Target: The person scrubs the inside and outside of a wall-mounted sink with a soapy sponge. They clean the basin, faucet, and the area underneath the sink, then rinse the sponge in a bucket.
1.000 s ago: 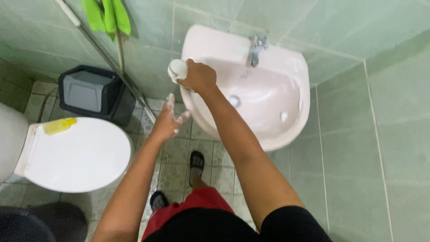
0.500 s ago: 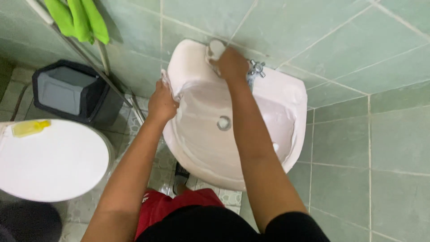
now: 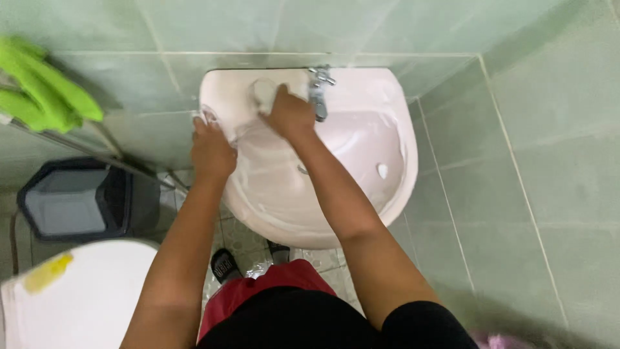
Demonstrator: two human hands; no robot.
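Basin wipe, upper centre of frame.
My right hand (image 3: pixel 289 115) clamps a soft, slippery white sponge (image 3: pixel 263 92) on the sink (image 3: pixel 387 129) ledge; left hand (image 3: pixel 210 150) grips the rim.

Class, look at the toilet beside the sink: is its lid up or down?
Down. The white toilet lid lies flat and closed over the bowl, showing its whole top surface, with a yellow patch on it.

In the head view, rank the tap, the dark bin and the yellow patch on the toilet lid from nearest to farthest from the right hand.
1. Tap: just right of the right hand.
2. Dark bin: lower left, on the floor.
3. Yellow patch: farthest, on the toilet lid, bottom left.
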